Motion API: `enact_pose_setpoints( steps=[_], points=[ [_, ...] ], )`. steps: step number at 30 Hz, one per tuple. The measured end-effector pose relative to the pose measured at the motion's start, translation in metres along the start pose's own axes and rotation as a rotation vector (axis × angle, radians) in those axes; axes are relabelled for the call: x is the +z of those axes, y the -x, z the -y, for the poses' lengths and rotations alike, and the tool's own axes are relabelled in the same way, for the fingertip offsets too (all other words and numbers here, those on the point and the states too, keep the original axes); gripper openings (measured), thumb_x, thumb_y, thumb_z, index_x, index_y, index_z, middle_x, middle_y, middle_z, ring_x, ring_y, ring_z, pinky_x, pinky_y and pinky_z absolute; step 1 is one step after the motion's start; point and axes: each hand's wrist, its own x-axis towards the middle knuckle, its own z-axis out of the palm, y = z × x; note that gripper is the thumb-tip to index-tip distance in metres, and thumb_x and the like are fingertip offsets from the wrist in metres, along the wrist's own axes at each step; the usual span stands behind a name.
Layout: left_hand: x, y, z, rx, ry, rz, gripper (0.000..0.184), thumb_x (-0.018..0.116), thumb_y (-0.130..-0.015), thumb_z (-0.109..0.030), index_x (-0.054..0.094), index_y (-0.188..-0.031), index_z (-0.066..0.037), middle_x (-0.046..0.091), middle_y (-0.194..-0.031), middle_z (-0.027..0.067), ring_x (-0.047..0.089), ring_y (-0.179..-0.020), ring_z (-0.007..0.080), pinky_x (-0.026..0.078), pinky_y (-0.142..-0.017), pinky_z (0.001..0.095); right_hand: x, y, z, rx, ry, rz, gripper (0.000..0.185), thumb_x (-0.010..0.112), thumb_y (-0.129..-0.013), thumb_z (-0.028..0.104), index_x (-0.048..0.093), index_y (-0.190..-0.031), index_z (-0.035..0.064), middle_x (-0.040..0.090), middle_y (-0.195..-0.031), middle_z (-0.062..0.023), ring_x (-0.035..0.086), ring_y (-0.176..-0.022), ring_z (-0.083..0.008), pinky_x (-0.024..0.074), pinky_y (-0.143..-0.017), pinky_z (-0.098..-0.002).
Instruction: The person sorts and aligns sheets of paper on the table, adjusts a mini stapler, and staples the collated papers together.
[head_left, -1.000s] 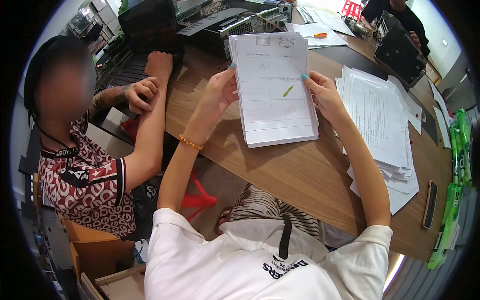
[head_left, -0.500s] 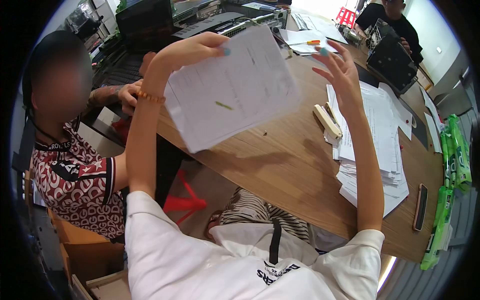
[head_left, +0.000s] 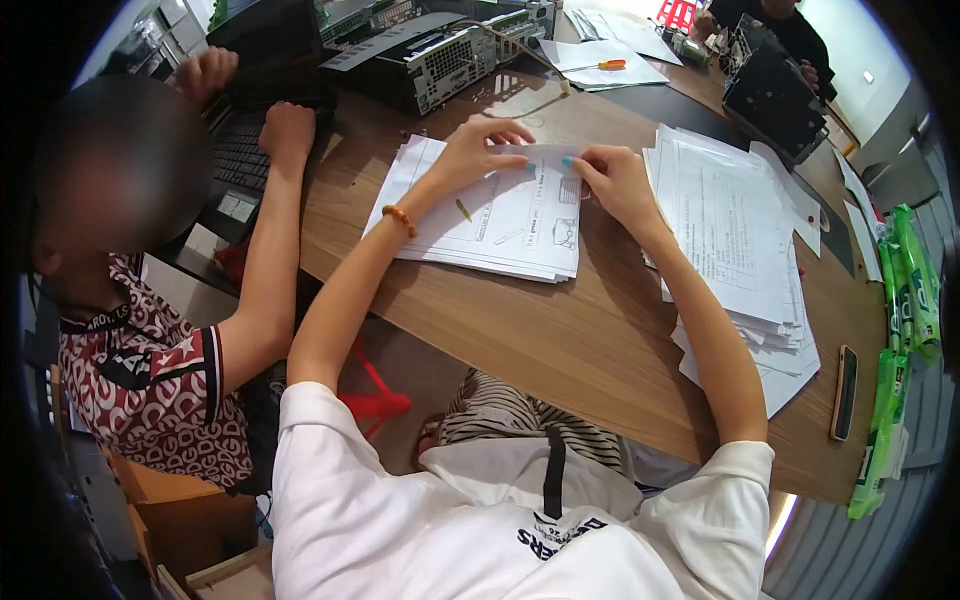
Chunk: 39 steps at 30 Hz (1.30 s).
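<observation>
A stack of printed sheets (head_left: 480,225) lies on the wooden table in front of me, with small drawings and a short green mark on its top page. My left hand (head_left: 485,150) grips the stack's far edge, its thumb on top and its fingers curled behind. At the far right corner, my right hand (head_left: 615,183) pinches the paper between thumb and fingers. A larger, uneven pile of papers (head_left: 730,230) sits beside my right forearm, which covers part of it.
At my left, a person in a patterned shirt (head_left: 150,400) reaches over a laptop (head_left: 235,155). Opened computer cases (head_left: 450,75) stand at the back. A screwdriver (head_left: 612,64) rests on papers. Across the table, another person holds a black device (head_left: 770,110). A phone (head_left: 844,393) and green packets (head_left: 880,440) lie right.
The sheets came down from the air onto the table. My right hand, apart with spread fingers before, now pinches their corner. The person at left moved an arm towards the laptop.
</observation>
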Motion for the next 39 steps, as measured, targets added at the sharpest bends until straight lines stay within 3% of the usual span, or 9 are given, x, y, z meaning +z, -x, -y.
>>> enact_pose_setpoints(
  steps=[4,8,12,18,20,26,33,35,39],
  points=[
    [0.008,0.006,0.001,-0.099,0.117,-0.138,0.013,0.066,-0.068,-0.009,0.067,-0.08,-0.006,0.064,-0.075,0.0044,0.057,-0.067,0.0119,0.045,-0.065,0.0231,0.002,-0.003,-0.007,-0.238,0.212,-0.03,0.021,0.056,-0.078,0.015,0.059,-0.07,-0.0041,0.053,-0.054,-0.017,0.054,-0.046,-0.0245,0.041,-0.048,-0.0347],
    [0.009,0.006,-0.001,0.127,-0.006,-0.277,0.012,0.067,-0.066,-0.006,0.066,-0.079,-0.005,0.063,-0.076,0.0047,0.058,-0.067,0.0128,0.045,-0.064,0.0236,-0.007,-0.006,-0.006,-0.152,0.282,0.062,0.026,0.054,-0.081,0.02,0.061,-0.071,-0.0028,0.055,-0.054,-0.0145,0.054,-0.047,-0.0209,0.0412,-0.047,-0.032],
    [0.001,0.01,-0.007,0.149,0.064,-0.135,0.017,0.071,-0.061,-0.007,0.061,-0.073,-0.004,0.061,-0.072,0.004,0.058,-0.067,0.0153,0.045,-0.064,0.0246,-0.013,-0.009,-0.007,0.33,-0.182,0.2,0.038,0.045,-0.087,0.033,0.061,-0.076,-0.0002,0.06,-0.067,-0.0036,0.054,-0.058,-0.0095,0.0386,-0.048,-0.0211],
    [0.001,0.013,-0.015,0.175,-0.142,-0.071,0.019,0.073,-0.057,-0.008,0.056,-0.067,-0.008,0.059,-0.068,0.0004,0.054,-0.066,0.0149,0.042,-0.072,0.0283,0.001,-0.007,-0.015,0.034,-0.015,0.081,0.023,0.058,-0.079,0.022,0.062,-0.08,-0.001,0.062,-0.07,-0.005,0.056,-0.063,-0.0089,0.0424,-0.051,-0.0239],
    [0.001,0.013,-0.014,0.233,-0.193,-0.073,0.019,0.073,-0.057,-0.008,0.055,-0.065,-0.008,0.059,-0.068,-0.0004,0.054,-0.067,0.0146,0.041,-0.073,0.0289,0.004,-0.011,-0.019,-0.07,-0.014,-0.009,0.022,0.063,-0.07,0.021,0.061,-0.073,-0.0005,0.06,-0.063,-0.0121,0.059,-0.057,-0.0176,0.0441,-0.051,-0.0298],
    [-0.003,0.012,-0.013,0.321,-0.243,-0.199,0.021,0.074,-0.057,-0.009,0.053,-0.062,-0.009,0.062,-0.086,-0.0006,0.057,-0.076,0.0153,0.041,-0.075,0.0298,0.003,-0.007,0.007,-0.092,0.16,-0.004,0.02,0.06,-0.072,0.017,0.058,-0.072,-0.0028,0.054,-0.058,-0.0177,0.056,-0.052,-0.0213,0.0404,-0.05,-0.0335],
    [0.004,0.018,-0.015,0.228,-0.225,-0.153,0.021,0.073,-0.058,-0.012,0.053,-0.062,-0.009,0.061,-0.097,0.0008,0.056,-0.087,0.0155,0.038,-0.081,0.0303,0.0,-0.009,-0.012,-0.122,0.006,-0.027,0.019,0.063,-0.07,0.018,0.061,-0.08,0.0023,0.058,-0.061,-0.0104,0.055,-0.052,-0.0233,0.046,-0.056,-0.0318],
    [0.003,0.017,-0.016,0.263,-0.286,-0.137,0.021,0.072,-0.058,-0.012,0.052,-0.062,-0.008,0.061,-0.097,0.0008,0.056,-0.087,0.0156,0.038,-0.082,0.0301,0.002,-0.011,-0.013,-0.377,0.218,-0.237,0.022,0.066,-0.067,0.018,0.061,-0.085,0.0047,0.06,-0.065,-0.0078,0.056,-0.055,-0.0232,0.0477,-0.061,-0.0305],
    [0.002,0.019,-0.023,0.272,-0.338,-0.128,0.02,0.072,-0.06,-0.013,0.052,-0.063,-0.008,0.062,-0.096,0.0003,0.055,-0.087,0.0165,0.037,-0.082,0.0307,-0.002,-0.012,-0.005,-0.467,0.213,-0.128,0.022,0.067,-0.066,0.013,0.062,-0.084,0.0028,0.061,-0.069,-0.0084,0.055,-0.057,-0.0177,0.0455,-0.063,-0.0265]
  ],
)
